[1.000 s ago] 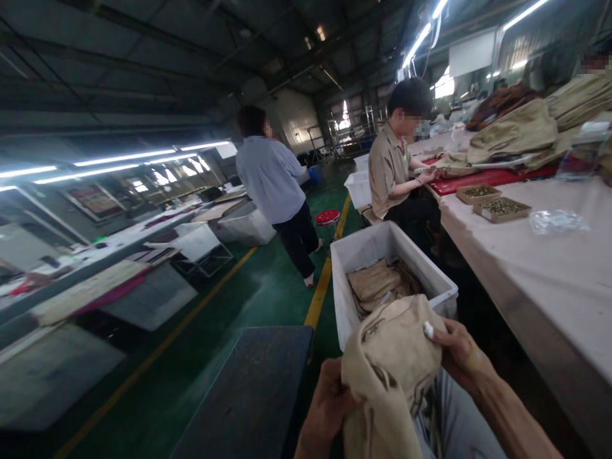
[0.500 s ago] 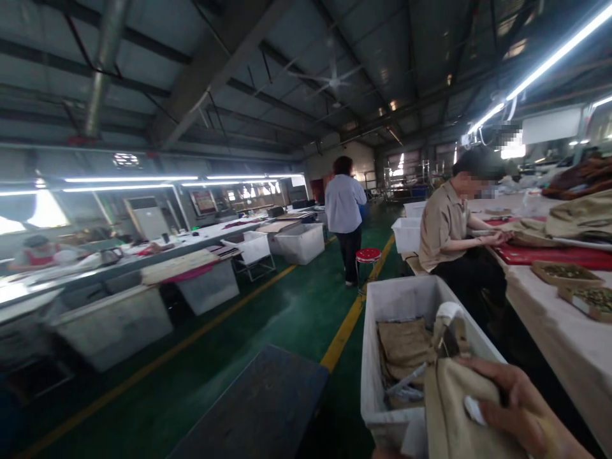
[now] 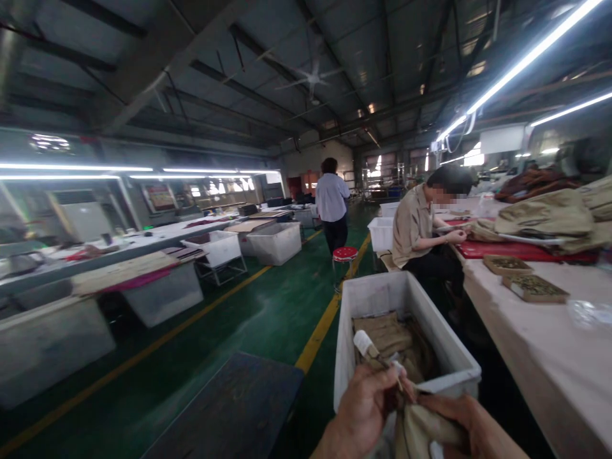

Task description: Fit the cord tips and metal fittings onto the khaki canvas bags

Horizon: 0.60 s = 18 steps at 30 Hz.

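Observation:
Low in the view, my left hand (image 3: 366, 398) is closed, thumb and fingers pinching the upper edge of a tan bag (image 3: 418, 428) near its strap. A white-wrapped strap end (image 3: 364, 343) sticks up beyond my fingers. To the right, my right hand (image 3: 471, 422) is closed on the body of the same bag, which looks bunched between both hands. The lower part of the bag is cut off by the frame. Just beyond my hands stands a white plastic bin (image 3: 342, 338) with folded tan pieces (image 3: 382, 331) inside.
A dark flat surface (image 3: 229, 408) lies at lower left. On the right runs a covered table (image 3: 530, 344) with small trays (image 3: 533, 288) and tan goods (image 3: 545, 213). A seated co-worker (image 3: 414, 223) works there. Another person (image 3: 331, 201) is in the aisle, beyond a red stool (image 3: 345, 255).
My left hand has come into view and taken hold of the bag's upper edge. My right hand and the bag are lower and further left in view. The view has turned right.

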Available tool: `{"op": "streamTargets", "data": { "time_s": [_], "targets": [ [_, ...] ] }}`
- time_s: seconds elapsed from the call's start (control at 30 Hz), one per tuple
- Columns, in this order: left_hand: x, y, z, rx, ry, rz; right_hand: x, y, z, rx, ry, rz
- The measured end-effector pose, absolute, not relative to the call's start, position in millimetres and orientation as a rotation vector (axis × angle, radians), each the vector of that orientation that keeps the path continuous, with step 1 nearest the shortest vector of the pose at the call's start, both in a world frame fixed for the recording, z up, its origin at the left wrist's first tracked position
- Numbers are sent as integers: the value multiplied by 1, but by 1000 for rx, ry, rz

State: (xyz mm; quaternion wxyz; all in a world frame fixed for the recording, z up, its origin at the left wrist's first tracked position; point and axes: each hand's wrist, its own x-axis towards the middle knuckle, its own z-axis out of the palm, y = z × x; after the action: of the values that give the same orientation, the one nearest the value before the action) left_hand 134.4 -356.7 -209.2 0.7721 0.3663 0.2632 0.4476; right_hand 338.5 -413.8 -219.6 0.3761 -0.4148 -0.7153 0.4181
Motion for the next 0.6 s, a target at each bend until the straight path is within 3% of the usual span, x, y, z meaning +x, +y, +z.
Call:
{"op": "streamTargets", "data": {
  "time_s": [0.23, 0.6],
  "targets": [
    [153, -338, -152, 1001, 725, 830, 351, -445, -205, -1356, -1687, 686],
    [188, -357, -90, 1229, 543, 674, 363, -485, -215, -1362, -1447, 517]
  ]
}}
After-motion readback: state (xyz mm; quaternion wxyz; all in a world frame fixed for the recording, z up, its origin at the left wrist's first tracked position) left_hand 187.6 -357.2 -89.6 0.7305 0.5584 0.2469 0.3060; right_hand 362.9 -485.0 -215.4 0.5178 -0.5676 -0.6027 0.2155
